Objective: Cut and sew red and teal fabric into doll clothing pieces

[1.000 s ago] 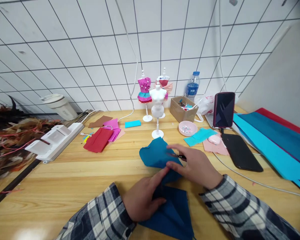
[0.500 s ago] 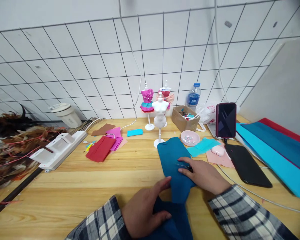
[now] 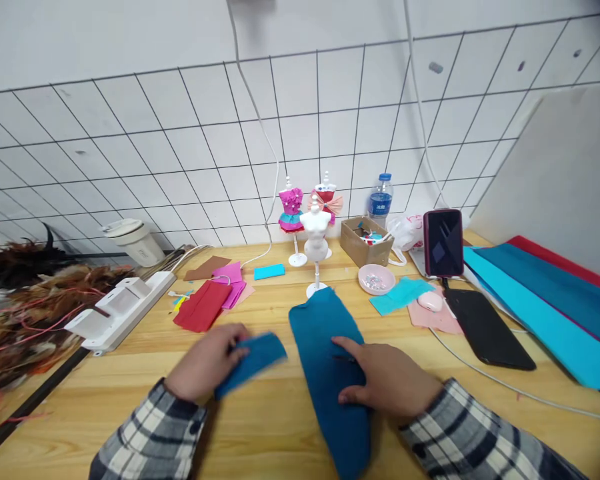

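Note:
My left hand [image 3: 207, 363] pinches a small strip of blue fabric [image 3: 255, 360] above the table, and both are a little blurred. A larger teal fabric piece [image 3: 325, 373] lies lengthwise in front of me. Over its right edge is my right hand [image 3: 387, 377], thumb and index finger apart. Small dark scissors [image 3: 344, 359] show between those fingers, mostly hidden and smeared. Just behind the fabric stands a bare white mini dress form [image 3: 316, 230]. Two dressed forms are behind it, one in a magenta and blue outfit [image 3: 291, 207].
Red fabric [image 3: 203, 305] and magenta pieces lie at left, near a white power strip [image 3: 123, 310] and feathers. To the right are a pink dish of beads [image 3: 377, 279], a cardboard box [image 3: 365, 243], turquoise fabric [image 3: 400, 295], a propped phone [image 3: 443, 243] and a black slab [image 3: 490, 328].
My left hand has moved left and up, carrying the small blue strip away from the larger piece. The teal fabric now lies straighter and further left. My right hand has shifted slightly left and down.

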The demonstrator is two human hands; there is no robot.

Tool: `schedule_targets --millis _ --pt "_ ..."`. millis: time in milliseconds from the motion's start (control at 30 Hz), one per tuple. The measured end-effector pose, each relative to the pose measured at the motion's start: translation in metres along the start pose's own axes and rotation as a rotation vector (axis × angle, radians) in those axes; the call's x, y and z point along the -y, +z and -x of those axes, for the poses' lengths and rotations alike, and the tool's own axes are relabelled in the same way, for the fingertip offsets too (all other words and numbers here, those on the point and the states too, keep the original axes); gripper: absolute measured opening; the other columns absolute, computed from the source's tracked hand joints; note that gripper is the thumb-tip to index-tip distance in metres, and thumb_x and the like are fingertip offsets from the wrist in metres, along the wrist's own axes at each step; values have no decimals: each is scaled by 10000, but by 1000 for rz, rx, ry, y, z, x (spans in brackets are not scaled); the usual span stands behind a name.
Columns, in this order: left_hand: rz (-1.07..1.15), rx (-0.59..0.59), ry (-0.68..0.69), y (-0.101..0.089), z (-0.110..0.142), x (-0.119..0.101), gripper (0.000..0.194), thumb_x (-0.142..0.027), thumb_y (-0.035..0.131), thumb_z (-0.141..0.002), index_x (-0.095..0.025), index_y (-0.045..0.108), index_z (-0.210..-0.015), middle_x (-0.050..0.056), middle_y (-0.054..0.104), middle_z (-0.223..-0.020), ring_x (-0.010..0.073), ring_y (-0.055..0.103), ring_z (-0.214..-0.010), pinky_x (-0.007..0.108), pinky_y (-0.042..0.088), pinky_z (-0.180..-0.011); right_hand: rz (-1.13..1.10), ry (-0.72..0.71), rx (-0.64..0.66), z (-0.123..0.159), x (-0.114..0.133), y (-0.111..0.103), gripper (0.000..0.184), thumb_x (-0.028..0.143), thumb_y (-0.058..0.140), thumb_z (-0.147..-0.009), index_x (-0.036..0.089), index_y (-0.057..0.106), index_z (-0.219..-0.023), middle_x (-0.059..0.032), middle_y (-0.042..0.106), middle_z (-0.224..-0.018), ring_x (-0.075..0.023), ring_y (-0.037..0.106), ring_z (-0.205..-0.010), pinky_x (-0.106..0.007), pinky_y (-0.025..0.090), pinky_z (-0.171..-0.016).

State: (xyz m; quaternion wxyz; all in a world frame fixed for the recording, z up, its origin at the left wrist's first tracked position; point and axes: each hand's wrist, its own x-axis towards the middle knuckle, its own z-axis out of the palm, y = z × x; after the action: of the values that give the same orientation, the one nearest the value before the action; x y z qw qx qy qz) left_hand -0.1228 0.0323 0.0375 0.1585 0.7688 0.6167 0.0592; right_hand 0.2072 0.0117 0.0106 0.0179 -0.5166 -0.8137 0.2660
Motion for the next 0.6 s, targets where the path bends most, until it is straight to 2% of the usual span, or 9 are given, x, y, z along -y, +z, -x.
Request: schedule_targets --millis 67,133,200,233,267,300,367,467,600 --pt "-194 -256 -203 -9 -4 20 141 -295 511 -812 -194 610 -816 77 637 -787 270 582 -815 365 418 -703 -44 -126 13 1 13 6 778 634 618 -708 331 391 -1388 -86 642 -1152 -328 593 -1035 -419 433 -844" --pt "-343 -550 -240 -12 -3 24 198 -261 573 -767 -187 634 -940 139 628 -1065 359 517 -1050 465 405 -813 -110 -226 -9 1 20 8 683 621 593 -743 347 440 -1349 -54 623 -1202 -300 582 -1069 -402 425 -880" --pt "-363 -821 -163 -5 0 10 240 -234 573 -779 -208 637 -1009 132 511 -1308 394 396 -1213 547 353 -910 -170 -237 -74 0 20 7 586 567 575 -789 320 480 -1312 -35 617 -1218 -264 575 -1085 -370 418 -902" --pt "-322 -865 -26 1 2 -1 195 -207 569 -786 -206 646 -965 118 525 -1293 358 429 -1197 534 349 -947 -181 -209 -117 -1 18 7 527 518 566 -814 297 498 -1289 -34 620 -1210 -249 575 -1083 -356 416 -904" --pt "-260 -818 181 10 3 -13 163 -179 552 -798 -211 654 -921 105 581 -1204 301 504 -1126 487 381 -951 -174 -166 -157 -3 16 6 468 461 560 -833 277 518 -1261 -37 627 -1194 -239 578 -1075 -348 415 -901" --pt "-190 -680 370 19 4 -26 184 -158 519 -819 -218 655 -928 93 620 -1129 252 555 -1062 429 423 -931 -151 -116 -190 -4 13 6 415 405 557 -841 260 536 -1230 -44 633 -1174 -235 580 -1066 -346 414 -895" --pt "-98 -361 504 36 1 -47 270 -184 468 -868 -223 628 -1081 99 621 -1154 213 575 -1052 367 460 -916 -88 -25 -221 -5 9 5 379 350 572 -827 239 551 -1189 -62 638 -1143 -245 581 -1053 -353 414 -876" --pt "-75 -122 418 50 -7 -58 358 -309 440 -909 -237 550 -1242 103 566 -1291 244 523 -1177 417 419 -983 -29 59 -185 -4 6 6 526 439 658 -743 244 515 -1210 -85 641 -1110 -277 590 -1022 -360 422 -817" --pt "-83 -147 210 47 -14 -36 510 -406 391 -925 -255 346 -1410 109 446 -1429 281 407 -1305 552 224 -1082 31 128 -154 -5 4 3 653 545 693 -677 273 482 -1232 -95 638 -1081 -297 599 -999 -356 415 -772"
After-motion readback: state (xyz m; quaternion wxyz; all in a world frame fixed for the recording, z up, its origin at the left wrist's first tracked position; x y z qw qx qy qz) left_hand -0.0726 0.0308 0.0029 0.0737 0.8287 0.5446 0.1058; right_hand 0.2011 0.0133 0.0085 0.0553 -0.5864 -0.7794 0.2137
